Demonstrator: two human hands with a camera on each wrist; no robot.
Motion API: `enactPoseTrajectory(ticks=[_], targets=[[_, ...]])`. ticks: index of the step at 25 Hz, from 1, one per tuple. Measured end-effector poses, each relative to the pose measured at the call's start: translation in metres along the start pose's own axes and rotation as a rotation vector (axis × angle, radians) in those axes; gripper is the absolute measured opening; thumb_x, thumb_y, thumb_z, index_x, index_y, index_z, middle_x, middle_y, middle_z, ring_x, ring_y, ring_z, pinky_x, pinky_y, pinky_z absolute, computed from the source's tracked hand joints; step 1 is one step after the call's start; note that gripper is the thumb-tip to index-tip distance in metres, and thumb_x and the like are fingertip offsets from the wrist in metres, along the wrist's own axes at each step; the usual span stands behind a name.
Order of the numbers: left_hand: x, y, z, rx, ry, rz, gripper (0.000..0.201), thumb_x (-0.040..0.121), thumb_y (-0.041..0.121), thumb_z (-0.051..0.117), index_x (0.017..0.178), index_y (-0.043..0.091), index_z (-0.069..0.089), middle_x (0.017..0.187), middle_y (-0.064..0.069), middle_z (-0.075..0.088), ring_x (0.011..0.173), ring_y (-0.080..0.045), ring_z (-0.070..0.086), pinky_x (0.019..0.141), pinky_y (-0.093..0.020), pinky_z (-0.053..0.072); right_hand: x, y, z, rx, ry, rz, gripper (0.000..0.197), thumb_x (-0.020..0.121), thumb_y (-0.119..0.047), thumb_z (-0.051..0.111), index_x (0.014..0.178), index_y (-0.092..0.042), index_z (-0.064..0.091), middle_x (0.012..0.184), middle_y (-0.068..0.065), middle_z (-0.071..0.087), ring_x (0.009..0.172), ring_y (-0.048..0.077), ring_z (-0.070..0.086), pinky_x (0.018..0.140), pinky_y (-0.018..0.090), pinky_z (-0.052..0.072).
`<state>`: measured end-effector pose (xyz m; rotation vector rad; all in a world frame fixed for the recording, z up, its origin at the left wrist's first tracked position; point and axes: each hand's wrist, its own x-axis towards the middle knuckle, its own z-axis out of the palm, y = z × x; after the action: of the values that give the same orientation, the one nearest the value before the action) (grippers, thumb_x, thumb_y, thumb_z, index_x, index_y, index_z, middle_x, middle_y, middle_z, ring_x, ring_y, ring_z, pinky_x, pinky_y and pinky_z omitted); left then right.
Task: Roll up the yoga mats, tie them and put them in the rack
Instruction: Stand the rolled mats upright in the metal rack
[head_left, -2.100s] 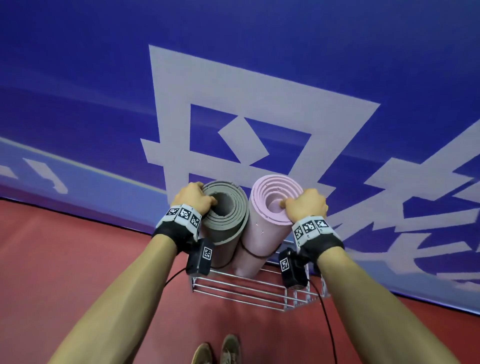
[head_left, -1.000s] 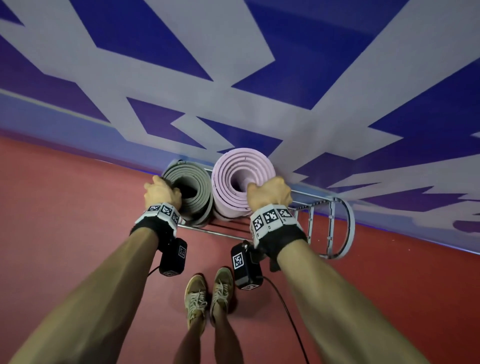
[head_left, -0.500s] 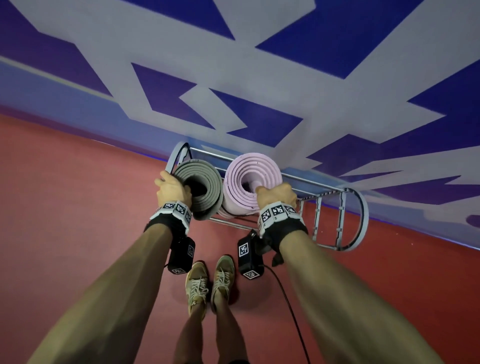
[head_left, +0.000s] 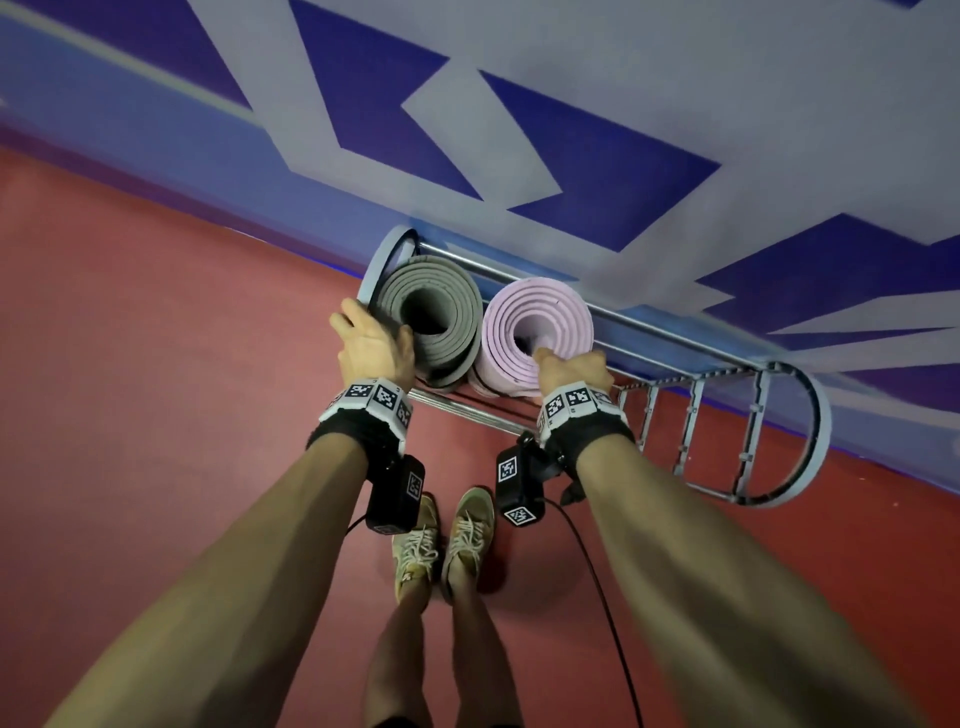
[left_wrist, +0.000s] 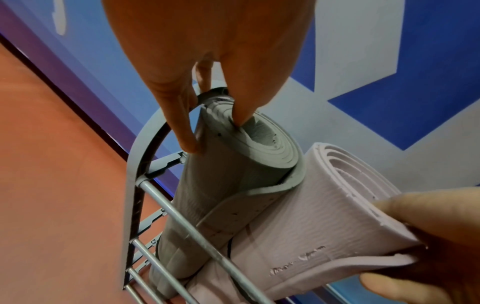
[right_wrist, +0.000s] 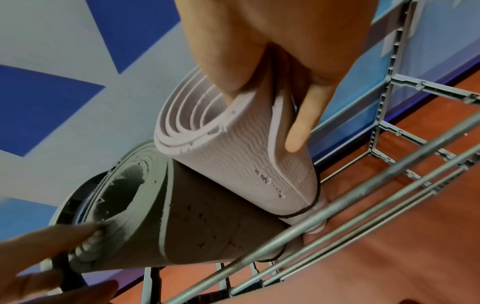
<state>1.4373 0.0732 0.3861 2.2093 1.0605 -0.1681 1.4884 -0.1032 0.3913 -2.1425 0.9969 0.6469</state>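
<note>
A rolled grey mat (head_left: 462, 296) and a rolled pink mat (head_left: 563, 312) stand side by side in the left end of a grey wire rack (head_left: 810, 431) by the wall. My left hand (head_left: 371, 348) pinches the grey roll's top rim, thumb inside the core and fingers outside (left_wrist: 189, 144). My right hand (head_left: 569, 371) pinches the pink roll's rim the same way, as the right wrist view shows (right_wrist: 265, 117). A thin black tie (right_wrist: 298, 215) circles the pink mat low down. The mats' bottom ends are hidden behind the rack's rails (right_wrist: 363, 185).
The rack stands on a red floor (head_left: 156, 364) against a blue and white banner wall (head_left: 623, 104). Its right part is empty bars. My feet (head_left: 447, 540) are just in front of the rack, and a cable (head_left: 597, 571) hangs from my right wrist.
Both mats have come down from above the rack into its left end. My hands kept their grips on the rims the whole time.
</note>
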Motion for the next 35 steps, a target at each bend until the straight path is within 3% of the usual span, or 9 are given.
enactPoseTrajectory(ticks=[3, 6, 8, 9, 12, 16, 22, 26, 35], targets=[[-0.008, -0.003, -0.006, -0.014, -0.051, -0.041, 0.042, 0.093, 0.017, 0.058, 0.125, -0.004, 0.039, 0.127, -0.025, 0.045, 0.108, -0.046, 0.052, 0.088, -0.047, 0.039, -0.009, -0.008, -0.006, 0.012, -0.004, 0.04, 0.063, 0.095, -0.04, 0.059, 0.137, 0.002, 0.038, 0.132, 0.018, 0.055, 0.113, 0.035, 0.061, 0.077, 0.03, 0.046], [-0.016, -0.014, -0.023, -0.059, -0.074, -0.05, 0.037, 0.092, 0.018, 0.057, 0.121, -0.003, 0.048, 0.122, -0.025, 0.056, 0.11, -0.042, 0.053, 0.091, -0.043, 0.039, -0.045, -0.019, -0.019, -0.034, 0.068, -0.024, 0.047, 0.101, -0.024, 0.048, 0.137, 0.001, 0.031, 0.137, 0.016, 0.048, 0.116, 0.029, 0.052, 0.091, 0.03, 0.046], [-0.022, -0.022, -0.04, -0.1, -0.075, -0.024, 0.032, 0.091, 0.016, 0.058, 0.118, -0.002, 0.055, 0.116, -0.023, 0.063, 0.109, -0.039, 0.057, 0.092, -0.04, 0.043, -0.084, -0.024, -0.024, -0.012, -0.078, -0.13, 0.036, 0.105, -0.013, 0.036, 0.137, 0.001, 0.026, 0.119, 0.004, 0.044, 0.093, 0.014, 0.048, 0.078, 0.008, 0.045], [-0.028, -0.029, -0.053, -0.115, -0.074, -0.016, 0.029, 0.09, 0.014, 0.058, 0.116, -0.001, 0.058, 0.113, -0.021, 0.066, 0.107, -0.038, 0.06, 0.091, -0.037, 0.043, -0.103, -0.025, -0.023, -0.046, -0.095, -0.201, 0.033, 0.105, -0.011, 0.036, 0.134, 0.001, 0.028, 0.117, 0.009, 0.049, 0.093, 0.015, 0.048, 0.08, 0.007, 0.044], [-0.057, -0.067, -0.103, -0.089, -0.066, 0.003, 0.022, 0.089, 0.012, 0.058, 0.108, 0.005, 0.067, 0.104, -0.016, 0.071, 0.1, -0.035, 0.065, 0.088, -0.033, 0.045, -0.141, -0.022, 0.005, -0.22, -0.004, -0.395, 0.04, 0.091, -0.015, 0.054, 0.126, 0.006, 0.05, 0.131, 0.027, 0.054, 0.122, 0.038, 0.05, 0.099, 0.039, 0.04], [-0.114, -0.159, -0.178, -0.07, -0.003, -0.081, 0.019, 0.088, 0.011, 0.057, 0.103, 0.008, 0.068, 0.098, -0.013, 0.073, 0.096, -0.032, 0.066, 0.087, -0.034, 0.049, -0.22, 0.008, 0.048, -0.421, -0.214, -0.545, 0.029, 0.089, -0.007, 0.053, 0.11, 0.006, 0.069, 0.116, 0.027, 0.067, 0.109, 0.042, 0.06, 0.088, 0.039, 0.045], [-0.246, -0.353, -0.27, -0.166, 0.254, -0.356, 0.02, 0.086, 0.009, 0.055, 0.098, 0.011, 0.07, 0.09, -0.011, 0.075, 0.09, -0.028, 0.07, 0.09, -0.034, 0.053, -0.38, 0.116, 0.125, -0.56, -0.431, -0.748, 0.023, 0.09, 0.0, 0.051, 0.098, 0.005, 0.072, 0.105, 0.02, 0.071, 0.094, 0.035, 0.063, 0.077, 0.033, 0.045], [-0.333, -0.462, -0.301, -0.25, 0.332, -0.44, 0.021, 0.082, 0.013, 0.052, 0.092, 0.012, 0.07, 0.088, -0.011, 0.075, 0.086, -0.029, 0.071, 0.088, -0.037, 0.055, -0.471, 0.21, 0.17, -0.54, -0.483, -0.802, 0.023, 0.089, 0.0, 0.051, 0.1, 0.003, 0.071, 0.106, 0.019, 0.071, 0.099, 0.036, 0.065, 0.084, 0.037, 0.05], [-0.416, -0.653, -0.313, -0.217, 0.278, -0.588, 0.022, 0.084, 0.009, 0.053, 0.096, 0.008, 0.072, 0.093, -0.013, 0.075, 0.09, -0.031, 0.07, 0.09, -0.037, 0.053, -0.567, 0.397, 0.282, -0.712, -0.631, -0.702, 0.025, 0.089, -0.003, 0.052, 0.1, -0.006, 0.075, 0.11, 0.018, 0.072, 0.107, 0.038, 0.064, 0.091, 0.036, 0.048]])
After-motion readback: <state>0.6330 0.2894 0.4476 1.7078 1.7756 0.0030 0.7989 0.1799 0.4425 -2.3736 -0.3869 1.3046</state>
